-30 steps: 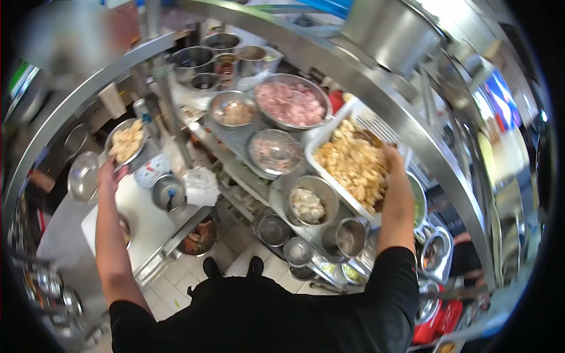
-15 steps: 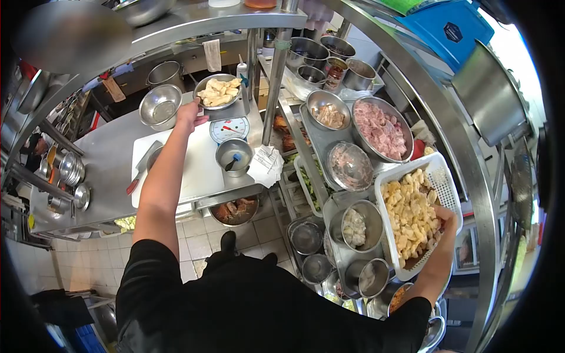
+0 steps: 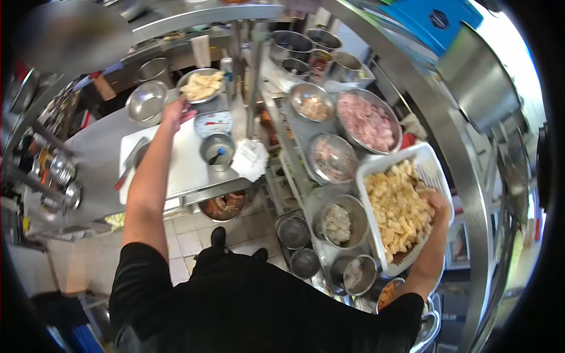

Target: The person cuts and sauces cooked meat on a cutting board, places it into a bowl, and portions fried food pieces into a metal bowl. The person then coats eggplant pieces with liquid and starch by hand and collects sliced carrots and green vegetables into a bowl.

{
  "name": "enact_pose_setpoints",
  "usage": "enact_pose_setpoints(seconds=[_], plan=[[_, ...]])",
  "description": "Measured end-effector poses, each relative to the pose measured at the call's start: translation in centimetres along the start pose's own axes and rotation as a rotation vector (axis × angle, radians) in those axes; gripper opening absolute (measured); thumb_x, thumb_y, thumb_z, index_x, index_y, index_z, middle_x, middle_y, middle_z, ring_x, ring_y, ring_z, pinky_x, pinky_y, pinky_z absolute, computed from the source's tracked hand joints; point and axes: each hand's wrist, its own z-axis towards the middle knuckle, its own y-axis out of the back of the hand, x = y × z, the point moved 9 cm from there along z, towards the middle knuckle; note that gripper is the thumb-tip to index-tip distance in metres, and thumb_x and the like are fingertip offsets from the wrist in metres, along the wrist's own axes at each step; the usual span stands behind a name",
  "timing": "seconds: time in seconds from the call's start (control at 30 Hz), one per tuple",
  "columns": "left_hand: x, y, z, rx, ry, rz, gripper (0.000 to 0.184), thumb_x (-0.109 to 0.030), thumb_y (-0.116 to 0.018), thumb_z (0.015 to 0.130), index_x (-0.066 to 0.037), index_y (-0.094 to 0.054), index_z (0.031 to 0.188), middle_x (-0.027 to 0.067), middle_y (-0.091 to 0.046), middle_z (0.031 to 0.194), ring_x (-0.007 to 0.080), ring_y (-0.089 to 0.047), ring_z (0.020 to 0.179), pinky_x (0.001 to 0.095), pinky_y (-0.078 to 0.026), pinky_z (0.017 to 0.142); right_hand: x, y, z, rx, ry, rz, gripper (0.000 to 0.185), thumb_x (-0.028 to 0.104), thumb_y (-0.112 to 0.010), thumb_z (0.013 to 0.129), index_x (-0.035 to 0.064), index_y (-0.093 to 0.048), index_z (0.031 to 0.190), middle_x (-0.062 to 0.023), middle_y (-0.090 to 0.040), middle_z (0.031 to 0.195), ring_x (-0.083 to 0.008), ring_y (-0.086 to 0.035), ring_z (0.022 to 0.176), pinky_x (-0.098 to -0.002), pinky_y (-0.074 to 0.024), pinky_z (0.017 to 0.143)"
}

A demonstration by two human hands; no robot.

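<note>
On the left, my left hand (image 3: 175, 113) is at the near rim of a metal bowl (image 3: 183, 97), its fingers curled at the edge. Pale yellow pieces (image 3: 203, 86) lie in that bowl, behind the dial of a kitchen scale (image 3: 213, 124). At the right, my right hand (image 3: 434, 203) reaches into a white plastic basket (image 3: 434, 165). A heap of yellowish chunks (image 3: 395, 206), which look like marinated chicken pieces, fills much of it. My right fingers curl into the heap and are partly hidden.
A white cutting board (image 3: 183, 170) holds a knife (image 3: 126, 167). Beside the scale stands a small pot (image 3: 218, 150) with a blue-headed utensil. A large bowl of pink meat (image 3: 369, 120) and several metal containers sit near the basket. A metal shelf post (image 3: 254, 88) rises between the counters.
The view has shifted, so the scene sits farther left. My right hand is slightly more curled in the basket's heap. My left hand stays at the bowl.
</note>
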Motion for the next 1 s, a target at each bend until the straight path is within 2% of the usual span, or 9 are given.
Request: enact_pose_setpoints(seconds=[0.07, 0.13, 0.2, 0.6, 0.73, 0.9, 1.0], plan=[[1.1, 0.4, 1.3, 0.067, -0.020, -0.044, 0.043, -0.034, -0.057, 0.094, -0.003, -0.050, 0.124, 0.0138, -0.057, 0.114, 0.0269, -0.069, 0.086, 0.0311, -0.061, 0.067, -0.2, 0.8, 0.3, -0.041, 0.042, -0.022, 0.045, 0.029, -0.067, 0.082, 0.0043, -0.060, 0.119, -0.0115, -0.067, 0.111, -0.0272, -0.067, 0.091, -0.0417, -0.0564, 0.082], [1.3, 0.3, 1.7, 0.046, -0.006, -0.025, 0.043, -0.035, -0.059, 0.093, -0.004, -0.051, 0.123, 0.0139, -0.058, 0.115, 0.0279, -0.069, 0.089, 0.0319, -0.061, 0.072, -0.4, 1.2, 0.2, -0.093, 0.059, -0.029, 0.044, 0.028, -0.066, 0.082, 0.0045, -0.060, 0.119, -0.0115, -0.067, 0.111, -0.0271, -0.067, 0.091, -0.0415, -0.0564, 0.082], [1.8, 0.4, 2.1, 0.027, 0.019, -0.092, 0.043, -0.035, -0.060, 0.093, -0.004, -0.052, 0.122, 0.0134, -0.058, 0.116, 0.0283, -0.068, 0.087, 0.0317, -0.060, 0.071, -0.3, 1.2, 0.4, -0.129, 0.077, -0.021, 0.043, 0.027, -0.066, 0.082, 0.0047, -0.060, 0.119, -0.0115, -0.067, 0.110, -0.0270, -0.067, 0.091, -0.0412, -0.0565, 0.082], [1.7, 0.5, 2.0, 0.003, 0.041, -0.042, 0.045, -0.037, -0.062, 0.092, -0.003, -0.051, 0.120, 0.0118, -0.061, 0.113, 0.0262, -0.069, 0.083, 0.0302, -0.058, 0.067, 0.5, 4.5, -2.2, -0.280, 0.135, -0.018, 0.041, 0.021, -0.064, 0.082, 0.0061, -0.059, 0.119, -0.0114, -0.066, 0.108, -0.0265, -0.067, 0.090, -0.0398, -0.0566, 0.081], [1.5, 0.6, 1.6, -0.012, 0.040, -0.038, 0.041, -0.036, -0.061, 0.092, -0.004, -0.052, 0.117, 0.0113, -0.061, 0.112, 0.0259, -0.069, 0.080, 0.0301, -0.058, 0.065, 2.1, 3.6, -1.9, -0.294, 0.154, -0.104, 0.040, 0.019, -0.064, 0.082, 0.0065, -0.058, 0.119, -0.0113, -0.066, 0.107, -0.0263, -0.067, 0.090, -0.0393, -0.0566, 0.081], [1.4, 0.2, 1.1, -0.037, 0.060, -0.013, 0.038, -0.035, -0.059, 0.093, -0.004, -0.052, 0.115, 0.0107, -0.062, 0.110, 0.0254, -0.069, 0.080, 0.0298, -0.058, 0.063, 2.8, -0.3, 2.8, -0.365, 0.147, -0.387, 0.039, 0.017, -0.063, 0.082, 0.0070, -0.058, 0.120, -0.0113, -0.066, 0.106, -0.0261, -0.067, 0.089, -0.0387, -0.0567, 0.080], [1.4, 0.3, 1.0, -0.047, 0.069, 0.004, 0.038, -0.035, -0.059, 0.094, -0.004, -0.052, 0.115, 0.0107, -0.062, 0.110, 0.0253, -0.069, 0.079, 0.0297, -0.058, 0.062, 2.6, -0.3, 4.1, -0.388, 0.106, -0.422, 0.039, 0.015, -0.063, 0.082, 0.0074, -0.058, 0.120, -0.0112, -0.065, 0.105, -0.0259, -0.067, 0.089, -0.0383, -0.0567, 0.080]])
